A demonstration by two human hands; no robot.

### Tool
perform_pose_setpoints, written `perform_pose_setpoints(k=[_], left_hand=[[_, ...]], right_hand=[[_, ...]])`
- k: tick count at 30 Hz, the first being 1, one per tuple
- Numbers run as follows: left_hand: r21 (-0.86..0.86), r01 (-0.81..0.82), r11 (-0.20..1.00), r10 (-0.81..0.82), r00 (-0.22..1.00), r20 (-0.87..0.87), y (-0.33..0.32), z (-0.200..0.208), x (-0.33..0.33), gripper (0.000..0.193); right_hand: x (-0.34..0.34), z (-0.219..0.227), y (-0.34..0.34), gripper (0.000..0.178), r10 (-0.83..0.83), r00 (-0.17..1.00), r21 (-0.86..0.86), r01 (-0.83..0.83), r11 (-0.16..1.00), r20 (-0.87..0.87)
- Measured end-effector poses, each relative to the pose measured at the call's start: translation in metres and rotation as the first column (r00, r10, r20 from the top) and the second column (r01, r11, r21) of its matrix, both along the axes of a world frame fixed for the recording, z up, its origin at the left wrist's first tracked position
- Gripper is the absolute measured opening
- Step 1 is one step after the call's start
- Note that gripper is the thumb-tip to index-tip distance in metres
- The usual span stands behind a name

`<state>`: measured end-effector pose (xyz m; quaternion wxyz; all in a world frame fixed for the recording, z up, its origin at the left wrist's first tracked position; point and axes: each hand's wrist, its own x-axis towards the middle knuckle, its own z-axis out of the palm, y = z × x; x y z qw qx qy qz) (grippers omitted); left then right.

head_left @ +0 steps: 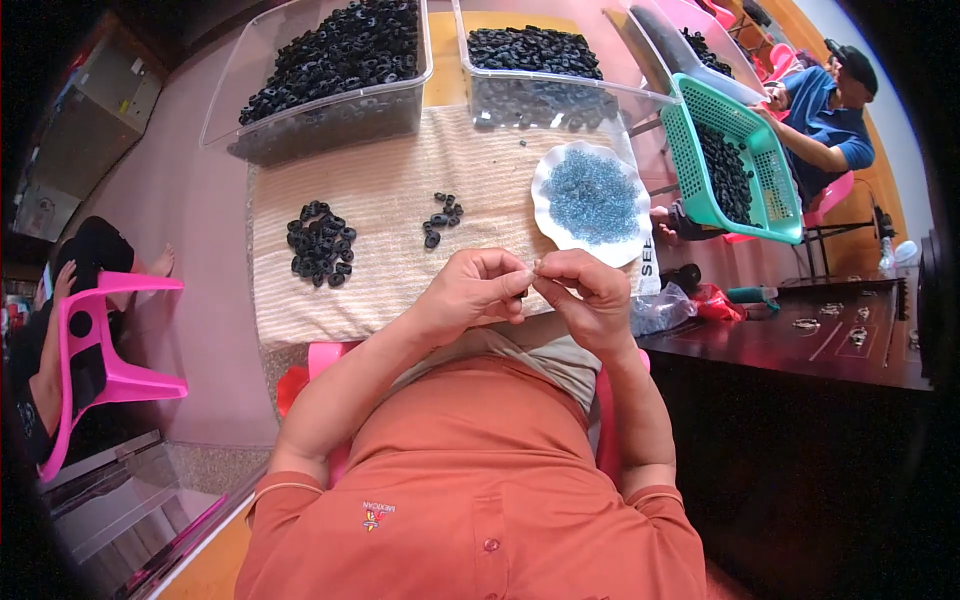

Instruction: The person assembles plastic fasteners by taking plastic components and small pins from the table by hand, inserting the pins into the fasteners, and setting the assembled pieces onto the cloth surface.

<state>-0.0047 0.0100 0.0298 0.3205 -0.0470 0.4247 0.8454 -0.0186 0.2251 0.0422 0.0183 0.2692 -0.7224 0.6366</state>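
Observation:
My left hand point(470, 295) and my right hand point(590, 298) meet over the near edge of the cloth, fingertips almost touching. The left one is closed in a pinch, with a small black part point(521, 294) showing at its fingers. My right thumb and forefinger are pinched together too; what lies between them is too small to make out. Just beyond the right hand stands a white scalloped plate point(545, 221) heaped with tiny bluish see-through rings point(594, 195). A pile of black parts point(321, 245) lies at the left of the cloth, a smaller group point(442, 218) nearer the middle.
Two transparent bins point(340, 115) point(540, 100) of black parts line the far edge of the striped cloth point(400, 160). At right, a person in blue point(830, 110) sits by a green basket point(690, 170). Another person sits left near a pink chair point(140, 380); a dark table point(790, 340) stands right.

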Motion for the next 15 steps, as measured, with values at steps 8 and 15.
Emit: perform_pose_setpoints(k=[8,15], left_hand=[[0.001,-0.022,1.0,0.022,0.997,-0.074,-0.005,-0.005,0.005,0.018],[-0.109,-0.093,0.99,0.066,0.973,-0.222,-0.008,-0.009,0.009,0.02]], right_hand=[[0.001,0.006,-0.004,0.017,0.048,0.989,0.131,-0.066,0.989,0.136],[0.005,-0.01,-0.013,0.014,0.028,0.982,0.092,-0.046,0.995,0.184]])
